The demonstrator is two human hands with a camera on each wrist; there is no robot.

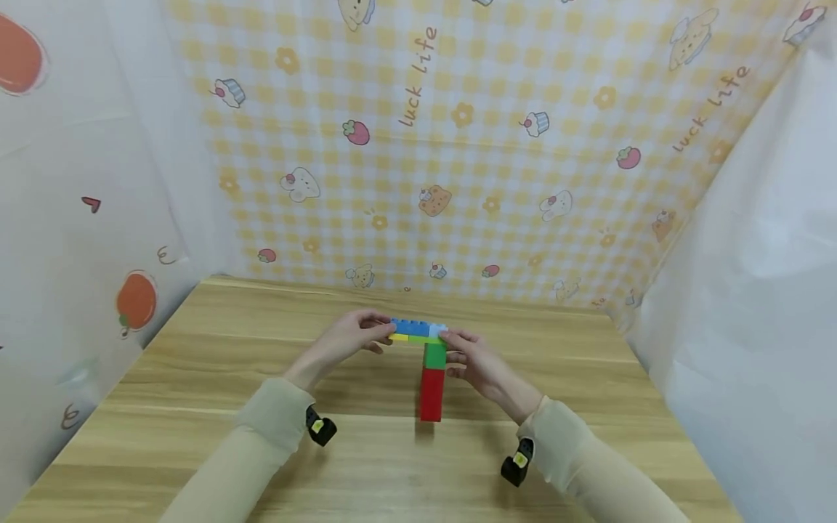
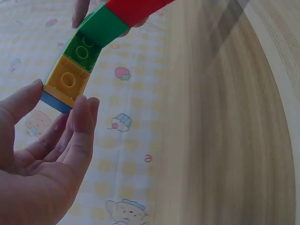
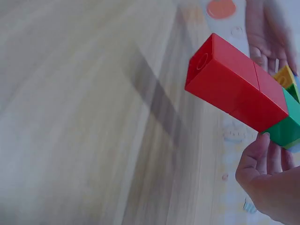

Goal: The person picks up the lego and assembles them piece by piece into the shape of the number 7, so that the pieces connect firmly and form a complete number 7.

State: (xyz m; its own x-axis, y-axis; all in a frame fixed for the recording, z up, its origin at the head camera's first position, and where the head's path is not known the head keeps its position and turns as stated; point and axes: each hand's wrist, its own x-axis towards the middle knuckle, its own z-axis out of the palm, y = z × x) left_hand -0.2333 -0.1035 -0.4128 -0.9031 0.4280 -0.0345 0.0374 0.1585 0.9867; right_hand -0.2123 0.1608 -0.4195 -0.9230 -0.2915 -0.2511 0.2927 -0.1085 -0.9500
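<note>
Both hands hold up one joined build of toy building bricks above the table. A blue brick (image 1: 412, 328) and a light blue brick (image 1: 437, 330) form its top row, over a yellow brick (image 2: 69, 80) and a green layer. From the right end hangs a green brick (image 1: 434, 356), with red bricks (image 3: 239, 82) stacked below it. My left hand (image 1: 353, 335) pinches the blue and yellow end between thumb and fingers. At the opposite end, my right hand (image 1: 482, 365) grips the light blue brick, its other fingers beside the green brick.
The wooden table (image 1: 366, 465) lies beneath, carrying the shadow of the bricks. A checked cloth (image 1: 458, 160) with printed cartoons hangs behind it, and white sheets (image 1: 752, 276) stand at both sides.
</note>
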